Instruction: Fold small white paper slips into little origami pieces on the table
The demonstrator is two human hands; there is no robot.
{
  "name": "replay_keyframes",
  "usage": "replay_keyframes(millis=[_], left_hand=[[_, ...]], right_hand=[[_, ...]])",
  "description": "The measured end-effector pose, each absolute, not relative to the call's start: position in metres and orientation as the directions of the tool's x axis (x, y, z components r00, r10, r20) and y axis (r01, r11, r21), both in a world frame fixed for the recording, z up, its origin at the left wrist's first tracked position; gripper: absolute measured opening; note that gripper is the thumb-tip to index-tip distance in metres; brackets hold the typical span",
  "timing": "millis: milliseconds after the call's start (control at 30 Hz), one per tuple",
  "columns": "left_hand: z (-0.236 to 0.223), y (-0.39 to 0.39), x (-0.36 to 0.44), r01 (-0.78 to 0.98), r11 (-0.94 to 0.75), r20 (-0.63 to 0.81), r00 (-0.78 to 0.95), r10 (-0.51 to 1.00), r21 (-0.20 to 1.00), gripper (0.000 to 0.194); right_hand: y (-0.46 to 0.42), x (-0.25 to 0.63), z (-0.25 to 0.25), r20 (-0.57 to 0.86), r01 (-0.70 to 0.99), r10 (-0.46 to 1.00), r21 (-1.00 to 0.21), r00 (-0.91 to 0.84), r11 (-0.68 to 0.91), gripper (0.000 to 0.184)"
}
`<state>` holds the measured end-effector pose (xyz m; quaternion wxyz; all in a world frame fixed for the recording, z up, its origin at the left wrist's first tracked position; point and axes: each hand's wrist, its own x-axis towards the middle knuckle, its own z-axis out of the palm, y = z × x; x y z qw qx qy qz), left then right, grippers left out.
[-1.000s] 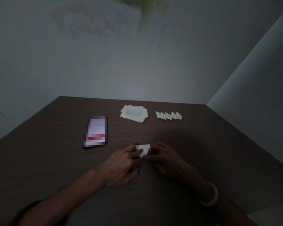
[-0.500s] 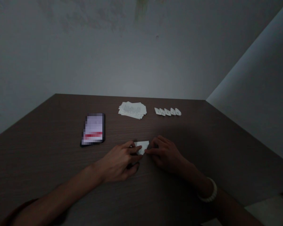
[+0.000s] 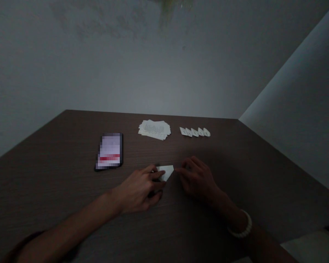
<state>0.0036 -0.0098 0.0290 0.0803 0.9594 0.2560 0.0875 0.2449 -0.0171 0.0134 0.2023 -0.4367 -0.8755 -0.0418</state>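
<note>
A small white slip of paper (image 3: 166,171) lies on the dark wooden table (image 3: 57,190) in front of me, one corner folded to a slant. My left hand (image 3: 141,188) rests on the table with its fingertips pinching the slip's left edge. My right hand (image 3: 199,179) lies just right of the slip, fingers curled, one fingertip touching the slip's right tip. A white bracelet (image 3: 239,226) sits on my right wrist.
A loose stack of printed paper slips (image 3: 154,129) lies farther back. To its right stands a row of several small folded paper pieces (image 3: 195,132). A phone (image 3: 109,151) with a lit screen lies at the left. Walls close in behind and to the right.
The slip's right lower corner has been folded into a slant. My right hand has slid a little to the right off the slip; my left hand stays put.
</note>
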Motion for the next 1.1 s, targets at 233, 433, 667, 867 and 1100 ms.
replay_keyframes(millis=[233, 433, 667, 867, 1100], left_hand=[[0.028, -0.009, 0.004, 0.47, -0.86, 0.15, 0.853, 0.5, 0.197, 0.026], [0.026, -0.009, 0.004, 0.468, -0.86, 0.163, 0.85, 0.501, 0.204, 0.024], [0.028, -0.009, 0.005, 0.473, -0.855, 0.14, 0.851, 0.506, 0.213, 0.023], [0.028, -0.01, 0.005, 0.473, -0.854, 0.144, 0.85, 0.507, 0.214, 0.026], [0.028, -0.009, 0.005, 0.466, -0.855, 0.143, 0.852, 0.503, 0.229, 0.023]], right_hand=[[-0.021, 0.238, 0.014, 0.25, 0.601, 0.67, -0.302, -0.699, 0.74, 0.036], [-0.018, 0.242, 0.014, 0.235, 0.694, 0.747, -0.277, -0.622, 0.665, 0.029], [-0.012, 0.244, 0.014, 0.24, 0.78, 0.813, -0.235, -0.531, 0.579, 0.022], [-0.021, 0.236, 0.014, 0.24, 0.634, 0.696, -0.29, -0.677, 0.717, 0.028], [-0.01, 0.243, 0.008, 0.262, 0.773, 0.8, -0.222, -0.54, 0.595, 0.021]])
